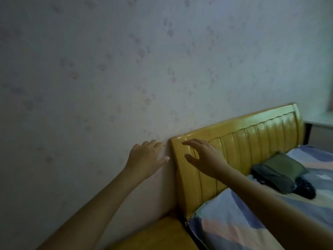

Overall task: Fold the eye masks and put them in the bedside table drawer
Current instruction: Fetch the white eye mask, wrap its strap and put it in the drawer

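Left hand (146, 156): spread wide, empty, mid-frame.
Right hand (205, 158): spread wide, empty, nearer the bedding.
Dark folded fabric items (281, 173): possibly eye masks, right of frame, long axis running lower right.

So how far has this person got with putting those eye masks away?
Nothing looks done yet. Both hands are empty and spread open: the left hand in front of the wall, the right hand before the yellow headboard. Dark items lie on the bed, too dim to tell whether they are masks. The wooden surface below may be the bedside table; no drawer shows. Folding and stowing remain.
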{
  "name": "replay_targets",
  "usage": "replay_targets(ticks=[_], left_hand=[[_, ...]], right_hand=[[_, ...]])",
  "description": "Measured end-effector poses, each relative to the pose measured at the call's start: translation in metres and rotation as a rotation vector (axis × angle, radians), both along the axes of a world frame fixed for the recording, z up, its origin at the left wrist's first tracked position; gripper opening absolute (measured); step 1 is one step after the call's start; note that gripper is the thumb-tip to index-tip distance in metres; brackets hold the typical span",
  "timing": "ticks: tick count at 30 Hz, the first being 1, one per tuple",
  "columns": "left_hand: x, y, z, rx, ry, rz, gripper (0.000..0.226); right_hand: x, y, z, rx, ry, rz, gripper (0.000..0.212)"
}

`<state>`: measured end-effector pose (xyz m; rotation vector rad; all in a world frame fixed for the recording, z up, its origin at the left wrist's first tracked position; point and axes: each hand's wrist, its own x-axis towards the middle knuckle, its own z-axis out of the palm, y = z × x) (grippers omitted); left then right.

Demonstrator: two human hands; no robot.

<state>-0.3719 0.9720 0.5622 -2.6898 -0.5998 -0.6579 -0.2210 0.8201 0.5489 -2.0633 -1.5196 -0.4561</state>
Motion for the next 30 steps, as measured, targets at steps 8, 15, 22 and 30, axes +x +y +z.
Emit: replay_targets(ticks=[8,15,22,30], left_hand=[[0.000,-0.079,0.071,0.079,-0.059,-0.320,0.065],[0.003,-0.189,0.103,0.149,-0.175,-0.708,0.065],[-0.012,-0.326,0.117,0.264,-0.210,-0.967,0.057],[-0.073,-0.530,0.100,0.215,-0.250,-1.287,0.063]], right_hand=[[-0.050,-0.119,0.052,0.053,-0.051,-0.339,0.052],[-0.110,-0.288,0.084,0.095,-0.067,-0.703,0.045],[-0.205,-0.463,0.098,0.117,-0.101,-1.027,0.045],[-0.380,-0.681,0.083,0.095,-0.095,-1.368,0.042]])
